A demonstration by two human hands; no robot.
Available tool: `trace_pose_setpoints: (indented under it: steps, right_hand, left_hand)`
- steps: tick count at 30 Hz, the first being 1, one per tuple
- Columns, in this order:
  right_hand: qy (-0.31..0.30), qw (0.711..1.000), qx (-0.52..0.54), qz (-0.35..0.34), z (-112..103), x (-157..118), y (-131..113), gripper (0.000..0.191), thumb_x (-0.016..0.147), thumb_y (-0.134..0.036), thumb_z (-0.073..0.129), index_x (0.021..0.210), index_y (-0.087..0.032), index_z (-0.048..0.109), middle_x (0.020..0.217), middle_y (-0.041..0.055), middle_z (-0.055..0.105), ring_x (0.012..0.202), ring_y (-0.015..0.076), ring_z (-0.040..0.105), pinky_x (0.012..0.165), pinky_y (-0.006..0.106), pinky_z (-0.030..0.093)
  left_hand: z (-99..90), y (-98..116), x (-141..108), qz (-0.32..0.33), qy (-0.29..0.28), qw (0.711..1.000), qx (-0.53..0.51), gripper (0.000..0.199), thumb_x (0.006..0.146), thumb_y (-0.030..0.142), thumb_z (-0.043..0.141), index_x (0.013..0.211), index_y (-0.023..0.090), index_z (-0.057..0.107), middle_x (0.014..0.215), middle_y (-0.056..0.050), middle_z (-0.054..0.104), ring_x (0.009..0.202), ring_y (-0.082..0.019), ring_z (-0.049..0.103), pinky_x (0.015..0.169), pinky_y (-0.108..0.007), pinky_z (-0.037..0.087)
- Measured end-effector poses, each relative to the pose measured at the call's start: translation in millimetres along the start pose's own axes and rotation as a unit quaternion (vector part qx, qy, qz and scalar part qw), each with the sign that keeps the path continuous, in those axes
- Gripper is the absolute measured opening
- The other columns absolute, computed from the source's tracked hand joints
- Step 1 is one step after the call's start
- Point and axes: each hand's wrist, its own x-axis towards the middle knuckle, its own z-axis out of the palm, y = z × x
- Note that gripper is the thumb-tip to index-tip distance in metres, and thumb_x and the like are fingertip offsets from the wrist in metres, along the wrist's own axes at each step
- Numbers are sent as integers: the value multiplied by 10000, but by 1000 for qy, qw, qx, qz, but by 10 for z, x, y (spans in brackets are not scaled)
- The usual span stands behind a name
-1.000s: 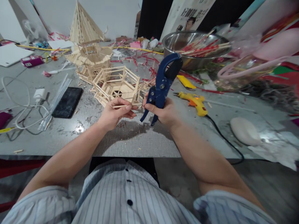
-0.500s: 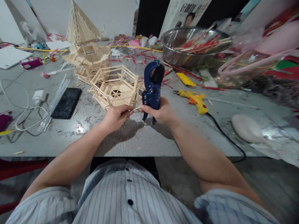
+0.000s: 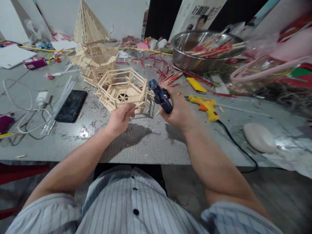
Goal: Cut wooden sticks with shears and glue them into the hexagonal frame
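Between the thumb and fingers of my left hand [image 3: 121, 118] is a thin wooden stick [image 3: 139, 105], its free end pointing right, in front of the open wooden frame. My right hand [image 3: 179, 109] is wrapped round a dark blue pipe cutter [image 3: 161, 96], tilted with its head toward the upper left. The six-sided frame of sticks [image 3: 114, 104] stands just beyond my left hand. Behind it to the left rises a stick-built pagoda [image 3: 94, 57] with a pointed roof. The cutter's blade cannot be made out.
Right of my right hand lies a yellow glue gun [image 3: 207, 107] with a black cord. A steel basin [image 3: 185, 60] of red and pale sticks stands behind. Phone [image 3: 71, 106], white charger [image 3: 42, 97] and cables are on the left. A white mouse-like object [image 3: 259, 137] lies far right.
My right hand has moved right, away from the stick, and turned the pipe cutter from upright to tilted. My left hand still pinches the stick, now slightly higher.
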Motion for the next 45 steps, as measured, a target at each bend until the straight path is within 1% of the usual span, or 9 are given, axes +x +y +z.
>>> trace_pose_setpoints:
  steps: [5, 8, 17, 22, 28, 31, 35, 40, 45]
  right_hand:
    - [-94, 994, -42, 39, -69, 51, -111, 644, 708, -209, 599, 1320, -280, 412, 1262, 124, 568, 1183, 345, 535, 988, 557, 440]
    - [-120, 991, -49, 38, -101, 77, -169, 633, 699, -190, 606, 1297, -294, 428, 1257, 119, 570, 1177, 347, 540, 971, 551, 453]
    - [-124, 990, -53, 38, -84, 71, -186, 603, 688, -175, 583, 1268, -268, 449, 1196, 120, 589, 1121, 339, 568, 938, 524, 474]
    - [-123, 991, -43, 28, -85, 73, -189, 611, 679, -165, 582, 1268, -264, 451, 1210, 118, 591, 1146, 336, 561, 937, 521, 476]
    - [-138, 989, -35, 32, -100, 84, -213, 591, 707, -191, 586, 1279, -269, 458, 1196, 124, 602, 1152, 342, 561, 939, 529, 472]
    - [-137, 989, -33, 34, -97, 80, -212, 606, 699, -182, 591, 1284, -268, 455, 1214, 126, 594, 1157, 338, 562, 940, 521, 475]
    - [-143, 989, -33, 34, -97, 74, -201, 601, 716, -197, 600, 1291, -284, 448, 1226, 115, 595, 1160, 341, 564, 939, 522, 474]
    - [-141, 989, -38, 31, -100, 67, -201, 538, 732, -213, 590, 1260, -227, 489, 1196, 149, 613, 1099, 346, 595, 916, 513, 486]
    - [-146, 988, -38, 40, -99, 64, -207, 586, 727, -201, 592, 1295, -264, 463, 1228, 131, 602, 1143, 345, 577, 923, 525, 481]
  left_hand:
    - [4, -15, -2, 0, 1, 1000, -19, 271, 974, 333, 380, 907, 162, 579, 638, 20, 559, 507, -54, 472, 534, -194, 434]
    - [3, -30, -3, -12, -4, 1000, -20, 288, 965, 364, 388, 910, 167, 590, 630, 20, 550, 509, -61, 469, 534, -201, 431]
    - [-9, -22, -6, -28, -14, 999, -19, 258, 945, 327, 403, 895, 170, 602, 643, 10, 574, 519, -69, 501, 581, -218, 467]
    - [0, -24, 5, -8, -5, 1000, -27, 215, 937, 277, 414, 842, 169, 573, 627, 15, 560, 497, -57, 480, 565, -208, 463]
    - [-6, 1, 14, -19, -8, 999, -25, 278, 943, 353, 434, 749, 186, 542, 603, 11, 537, 524, -72, 496, 554, -217, 453]
    - [-14, 27, 18, -23, -10, 999, -27, 277, 938, 332, 438, 722, 190, 539, 595, 10, 524, 524, -78, 500, 559, -226, 453]
    - [-22, 47, 22, -28, -19, 999, -19, 238, 928, 301, 442, 755, 189, 560, 585, 16, 522, 524, -77, 499, 563, -221, 453]
    - [-18, 38, 17, -27, -19, 999, -21, 222, 915, 278, 459, 729, 186, 538, 600, 16, 550, 525, -69, 503, 565, -211, 453]
    - [-13, 32, 15, -16, -18, 999, -26, 235, 914, 261, 437, 701, 189, 505, 590, 11, 544, 517, -74, 512, 567, -223, 463]
